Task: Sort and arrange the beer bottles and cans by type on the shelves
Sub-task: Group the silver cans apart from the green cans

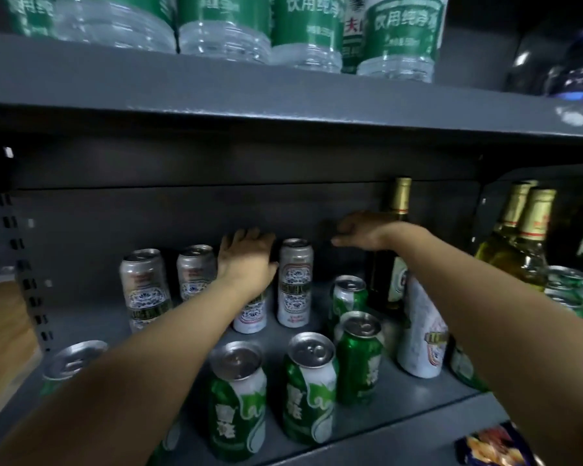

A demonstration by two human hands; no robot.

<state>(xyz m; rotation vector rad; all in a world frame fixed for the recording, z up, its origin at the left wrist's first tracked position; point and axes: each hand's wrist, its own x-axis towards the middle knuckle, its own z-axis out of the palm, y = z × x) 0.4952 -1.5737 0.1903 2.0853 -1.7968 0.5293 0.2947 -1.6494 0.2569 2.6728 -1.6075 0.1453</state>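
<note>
On the gray metal shelf (pixel 401 398), from left to right: at 9 o'clock of the left hand stand two tall silver cans (pixel 145 287) and (pixel 196 272), upright and near each other. A green can (pixel 71 361) sits at the shelf's front left corner, mostly hidden by the left forearm.

Left hand (pixel 246 260): palm down over the top of a third silver can (pixel 251 314), fingers draped round its upper part; only the can's lower body shows beneath the wrist. A fourth silver can (pixel 295 280) stands just beside the hand at 3 o'clock, the thumb close to or touching its side; contact cannot be told.

At 6 o'clock of the left hand, two green-and-white cans (pixel 238 401) and (pixel 310 388) stand upright in the front row. Behind them at 2 o'clock are two more green cans (pixel 359 358) and (pixel 349 297), one behind the other.

Right hand (pixel 367 232): raised above the shelf, fingers curled loosely downward and gripping nothing visible. A dark green bottle with gold foil neck (pixel 401 203) stands behind the hand, its midsection hidden by the wrist. A white can (pixel 421 334) leans below the right forearm at 6 o'clock.

At the far right, past the shelf bracket, stand pale bottles with gold necks (pixel 519 237). Water bottles with green labels (pixel 401 38) line the shelf above.
</note>
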